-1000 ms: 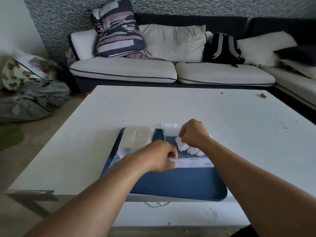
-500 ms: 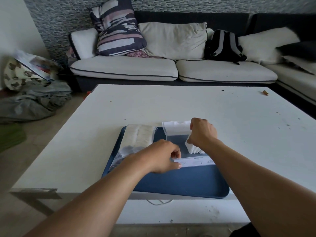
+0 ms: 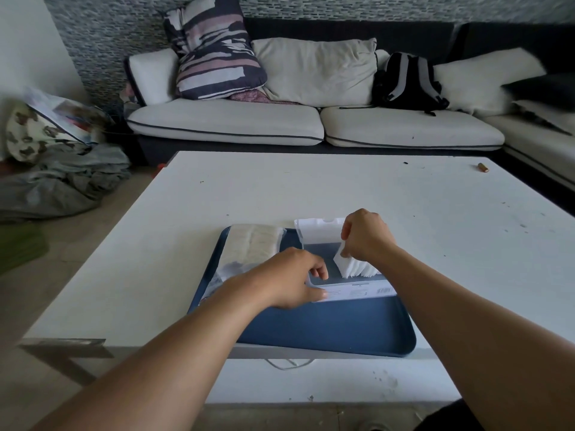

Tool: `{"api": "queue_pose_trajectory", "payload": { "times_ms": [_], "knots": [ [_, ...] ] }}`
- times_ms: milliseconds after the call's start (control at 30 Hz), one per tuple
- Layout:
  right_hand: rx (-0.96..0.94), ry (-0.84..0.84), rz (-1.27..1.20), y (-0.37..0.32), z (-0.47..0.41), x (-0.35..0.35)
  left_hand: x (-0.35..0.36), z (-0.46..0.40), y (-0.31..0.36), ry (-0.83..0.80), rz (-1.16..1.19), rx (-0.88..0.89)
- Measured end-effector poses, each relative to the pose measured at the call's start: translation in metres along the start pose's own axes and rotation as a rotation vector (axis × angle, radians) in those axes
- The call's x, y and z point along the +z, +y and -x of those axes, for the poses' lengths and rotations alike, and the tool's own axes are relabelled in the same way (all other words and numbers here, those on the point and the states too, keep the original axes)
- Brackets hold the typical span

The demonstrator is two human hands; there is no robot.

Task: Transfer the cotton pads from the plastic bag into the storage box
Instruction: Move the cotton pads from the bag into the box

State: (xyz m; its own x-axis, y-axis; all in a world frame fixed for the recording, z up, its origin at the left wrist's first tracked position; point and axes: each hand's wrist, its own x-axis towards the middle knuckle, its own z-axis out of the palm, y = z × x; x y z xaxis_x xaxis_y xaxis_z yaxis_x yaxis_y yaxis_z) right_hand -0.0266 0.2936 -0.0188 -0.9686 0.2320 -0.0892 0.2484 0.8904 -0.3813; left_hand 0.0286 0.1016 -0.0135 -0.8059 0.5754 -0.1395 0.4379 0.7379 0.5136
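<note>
Two bare hands working over one blue tray (image 3: 326, 331) sitting on one white table (image 3: 311, 188). Left hand (image 3: 289, 278) is gripping the near-left corner of the clear storage box (image 3: 351, 289), thumb and fingers curled over its rim. Right hand (image 3: 364, 234) is pinching the top of a stack of cotton pads (image 3: 354, 269), which is standing on edge inside the box at its right end; exact pad count unreadable, edges too fine. Box lid (image 3: 317, 230) is standing open at the far side. One plastic bag (image 3: 249, 247) is lying on the tray just left of the box, more pads showing inside. Behind: one sofa (image 3: 224, 122), one striped cushion (image 3: 214, 48), one black backpack (image 3: 404, 82). One small brown item (image 3: 483, 167) is lying at the table's far right.
</note>
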Motion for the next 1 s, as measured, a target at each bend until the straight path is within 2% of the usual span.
{"api": "queue_pose_trajectory", "payload": {
  "times_ms": [200,333,400,467,567,600,667,700,767,900,933,1000],
  "knots": [
    [0.013,0.046,-0.015,0.005,0.000,0.001,-0.003,0.002,-0.006,0.032,0.070,-0.027],
    [-0.093,0.062,-0.040,-0.015,0.007,-0.012,-0.023,0.010,-0.005,0.152,0.050,0.004],
    [-0.194,0.043,-0.080,-0.032,0.021,-0.021,-0.041,0.018,-0.010,0.214,-0.043,-0.046],
    [-0.318,-0.079,-0.169,-0.052,0.043,-0.024,-0.058,0.030,-0.025,0.188,-0.164,-0.157],
    [-0.455,-0.497,-0.285,-0.079,0.082,-0.012,-0.069,0.051,-0.054,0.004,-0.300,-0.440],
    [-0.509,-0.601,-0.222,-0.087,0.092,-0.006,-0.068,0.055,-0.062,-0.040,-0.314,-0.512],
    [-0.619,-0.646,0.013,-0.098,0.101,0.012,-0.059,0.055,-0.072,-0.042,-0.284,-0.562],
    [-0.656,-0.582,0.128,-0.102,0.101,0.021,-0.055,0.053,-0.074,-0.008,-0.267,-0.553],
    [-0.642,-0.329,0.289,-0.107,0.094,0.032,-0.052,0.050,-0.073,0.117,-0.249,-0.511],
    [-0.601,0.208,0.377,-0.112,0.075,0.026,-0.059,0.046,-0.059,0.578,-0.146,-0.344],
    [-0.613,0.284,0.379,-0.112,0.072,0.023,-0.060,0.045,-0.054,0.658,-0.091,-0.312],
    [-0.616,0.306,0.380,-0.108,0.066,0.020,-0.061,0.039,-0.051,0.726,0.011,-0.260]
  ]
}}
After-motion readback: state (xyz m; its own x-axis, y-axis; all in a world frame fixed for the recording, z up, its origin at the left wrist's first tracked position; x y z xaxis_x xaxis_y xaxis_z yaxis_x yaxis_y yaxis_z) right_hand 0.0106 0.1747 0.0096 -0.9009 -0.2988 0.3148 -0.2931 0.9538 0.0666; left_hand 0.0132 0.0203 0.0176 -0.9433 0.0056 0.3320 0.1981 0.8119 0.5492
